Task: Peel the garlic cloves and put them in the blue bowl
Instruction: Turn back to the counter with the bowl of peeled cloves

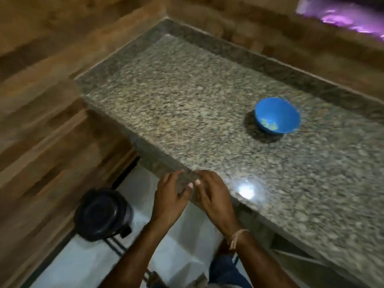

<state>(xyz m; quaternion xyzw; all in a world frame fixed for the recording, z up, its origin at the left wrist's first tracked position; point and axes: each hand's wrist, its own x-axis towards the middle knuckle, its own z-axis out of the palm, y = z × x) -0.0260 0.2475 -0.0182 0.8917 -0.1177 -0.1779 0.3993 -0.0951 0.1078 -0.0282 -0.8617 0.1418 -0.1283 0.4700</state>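
Observation:
The blue bowl [277,115] stands on the granite counter [187,104] toward the right, with a few pale pieces in its bottom. My left hand [170,196] and my right hand [214,196] meet at the counter's near corner, fingertips and thumbs turned toward each other. The picture is blurred, and no garlic clove shows plainly between the fingers. A pale string is tied round my right wrist.
A black round lidded container [104,213] sits on the white floor [83,262] below the counter's left end. Wood-patterned walls close in the counter at the left and back. A purple blurred thing [340,15] lies at the far top right.

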